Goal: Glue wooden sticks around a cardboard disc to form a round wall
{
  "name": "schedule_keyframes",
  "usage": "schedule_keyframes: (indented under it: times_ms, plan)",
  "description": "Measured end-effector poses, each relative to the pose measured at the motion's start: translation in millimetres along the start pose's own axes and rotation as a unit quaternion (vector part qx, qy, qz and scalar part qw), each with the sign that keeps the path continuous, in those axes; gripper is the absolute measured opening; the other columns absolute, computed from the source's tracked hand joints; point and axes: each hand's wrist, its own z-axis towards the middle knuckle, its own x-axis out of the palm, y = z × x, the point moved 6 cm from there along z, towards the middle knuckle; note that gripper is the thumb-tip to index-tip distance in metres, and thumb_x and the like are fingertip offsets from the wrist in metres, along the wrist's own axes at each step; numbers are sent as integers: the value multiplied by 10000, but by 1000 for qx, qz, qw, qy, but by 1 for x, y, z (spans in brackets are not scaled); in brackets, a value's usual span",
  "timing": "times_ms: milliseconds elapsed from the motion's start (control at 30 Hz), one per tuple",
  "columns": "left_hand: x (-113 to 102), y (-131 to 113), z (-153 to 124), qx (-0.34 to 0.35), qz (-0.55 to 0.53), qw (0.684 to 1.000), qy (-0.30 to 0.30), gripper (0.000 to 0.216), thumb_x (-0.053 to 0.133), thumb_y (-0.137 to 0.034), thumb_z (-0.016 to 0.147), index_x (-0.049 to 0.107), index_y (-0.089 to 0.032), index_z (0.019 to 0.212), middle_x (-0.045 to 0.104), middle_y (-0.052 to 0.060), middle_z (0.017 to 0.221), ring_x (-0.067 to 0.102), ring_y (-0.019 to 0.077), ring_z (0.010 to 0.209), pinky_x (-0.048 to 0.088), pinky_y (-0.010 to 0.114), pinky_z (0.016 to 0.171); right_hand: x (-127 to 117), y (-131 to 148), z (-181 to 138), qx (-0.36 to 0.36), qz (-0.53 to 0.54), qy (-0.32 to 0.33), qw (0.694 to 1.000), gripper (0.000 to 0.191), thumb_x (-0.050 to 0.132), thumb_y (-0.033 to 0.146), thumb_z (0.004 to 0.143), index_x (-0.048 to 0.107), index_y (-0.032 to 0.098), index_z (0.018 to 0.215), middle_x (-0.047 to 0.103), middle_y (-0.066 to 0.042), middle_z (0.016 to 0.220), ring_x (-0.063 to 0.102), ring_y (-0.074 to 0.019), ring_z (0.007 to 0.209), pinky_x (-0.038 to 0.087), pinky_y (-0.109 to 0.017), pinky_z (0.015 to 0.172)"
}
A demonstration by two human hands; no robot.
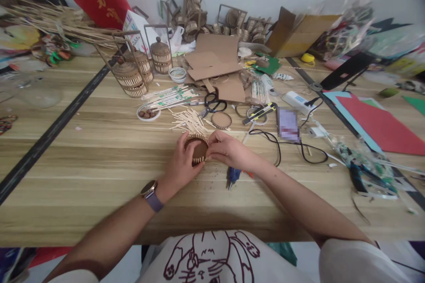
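A small round brown basket (200, 147) edged with short pale sticks sits at the middle of the table. My left hand (184, 159) is wrapped round its left and near side, with fingers over the rim. At the basket's right edge, my right hand (229, 149) has thumb and fingers pinched together; whatever is between them is too small to make out. Just beyond lie a pile of short wooden sticks (189, 120) and a round cardboard disc (221, 120) with a dark rim. A blue glue gun (233, 177) lies below my right wrist.
Black-handled scissors (215, 102), a white dish of brown balls (148, 113) and a yellow-black cutter (260, 113) lie beyond my hands. Finished lidded baskets (161, 56) stand back left, near cardboard sheets (215, 57). A black cable (279, 141), power strip (300, 102) and pliers (368, 181) lie right.
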Motion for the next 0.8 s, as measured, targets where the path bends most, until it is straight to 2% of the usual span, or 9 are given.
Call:
schedule_keyframes:
  times_ms: [233,467,667,800]
  plan:
    - [0,0,0,2,0,1000,-5,581,731,-210,779,431,-226,1277,283,184,1476,353,379,1397,465,561,1047,7,1,-1,8,-47,41,998,153,588,189,915,736,217,886,560,-60,988,564,-197,926,489,-321,809]
    - [-1,-1,0,0,1,1000,-1,572,724,-189,779,438,-209,1273,284,192,1467,358,372,1397,485,539,1037,8,0,-1,-16,-43,16,999,166,574,215,930,730,197,875,560,-67,995,564,-190,919,499,-304,781]
    - [-1,0,0,-2,-15,1000,4,579,714,-179,776,428,-227,1277,265,179,1482,357,377,1397,488,545,1032,15,2,-5,-17,-170,27,985,195,535,263,966,718,223,913,618,-73,1080,572,-202,951,482,-337,837]
    - [0,0,0,-3,-16,1000,5,576,709,-175,778,427,-216,1279,258,183,1484,343,371,1405,460,544,1063,16,10,-6,-77,-205,3,976,209,512,253,983,701,207,907,671,-84,1072,566,-223,1008,457,-358,880]
